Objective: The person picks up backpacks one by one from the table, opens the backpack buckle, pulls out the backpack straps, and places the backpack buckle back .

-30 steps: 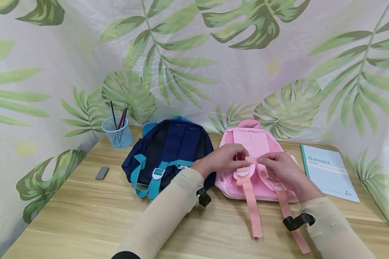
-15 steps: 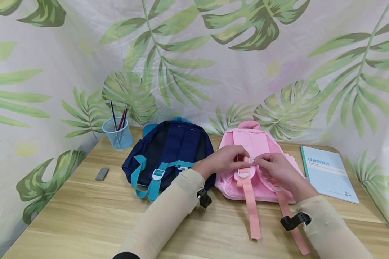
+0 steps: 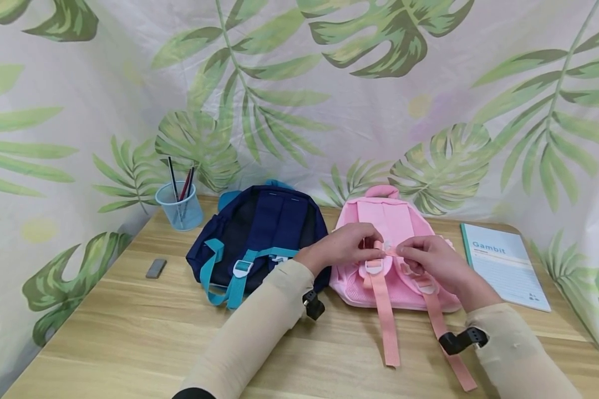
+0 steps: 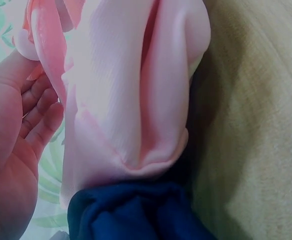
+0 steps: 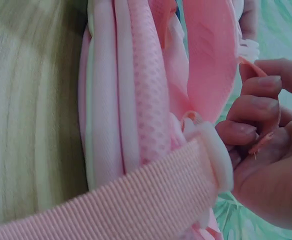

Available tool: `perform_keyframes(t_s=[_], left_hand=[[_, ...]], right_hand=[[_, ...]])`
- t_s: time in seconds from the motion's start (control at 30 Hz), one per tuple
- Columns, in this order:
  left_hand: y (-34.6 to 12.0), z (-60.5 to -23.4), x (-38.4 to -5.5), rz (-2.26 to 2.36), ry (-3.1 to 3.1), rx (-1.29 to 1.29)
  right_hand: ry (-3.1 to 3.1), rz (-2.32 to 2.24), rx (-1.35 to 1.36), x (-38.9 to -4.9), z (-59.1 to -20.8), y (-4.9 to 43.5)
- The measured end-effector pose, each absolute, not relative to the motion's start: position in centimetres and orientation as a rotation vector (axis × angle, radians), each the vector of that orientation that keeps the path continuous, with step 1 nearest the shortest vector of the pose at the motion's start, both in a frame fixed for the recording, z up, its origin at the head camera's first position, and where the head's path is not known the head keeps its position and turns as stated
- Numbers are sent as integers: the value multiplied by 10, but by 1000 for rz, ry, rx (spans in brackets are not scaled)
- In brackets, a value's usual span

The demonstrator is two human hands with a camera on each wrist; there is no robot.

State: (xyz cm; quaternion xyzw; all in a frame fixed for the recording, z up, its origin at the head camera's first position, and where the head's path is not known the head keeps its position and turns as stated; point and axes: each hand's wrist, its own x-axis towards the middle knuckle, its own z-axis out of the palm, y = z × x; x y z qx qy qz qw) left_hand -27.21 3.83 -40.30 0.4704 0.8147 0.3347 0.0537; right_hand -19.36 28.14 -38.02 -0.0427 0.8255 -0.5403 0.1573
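A pink backpack [image 3: 385, 217] stands with its strap side toward me on the wooden table. At its front, my left hand [image 3: 348, 244] pinches the thin coral chest strap beside a white plastic buckle [image 3: 387, 245]. My right hand [image 3: 431, 260] pinches the coral webbing [image 3: 391, 251] just right of that buckle. In the right wrist view, the loose strap end [image 5: 261, 143] lies among the curled fingers, with the white buckle [image 5: 248, 49] close above. The left wrist view shows the left palm [image 4: 6, 125] beside the pink shoulder strap; its fingertips are partly hidden.
A navy backpack [image 3: 279, 221] with teal straps adjoins the pink one on the left. Farther left are a blue mesh pen cup [image 3: 181, 213] and a grey eraser [image 3: 156, 269]. A notebook [image 3: 504, 266] lies at right. Two coral straps [image 3: 386, 327] hang toward the front.
My right hand first moves left toward the buckle, then back a little to the right, with coral webbing showing between the hands again. The left hand stays nearly still.
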Motion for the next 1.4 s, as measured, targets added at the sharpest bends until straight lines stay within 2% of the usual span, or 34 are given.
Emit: perform_keyframes(t_s=[0.57, 0.87, 1.4], left_hand=[[41, -395, -273, 903, 2459, 1467], [38, -394, -277, 875, 2409, 1434], [43, -399, -279, 890, 2347, 1401]], right_hand=[[2331, -1456, -22, -200, -377, 268], [2249, -1547, 69, -200, -380, 262], [2107, -1705, 48, -196, -376, 265]])
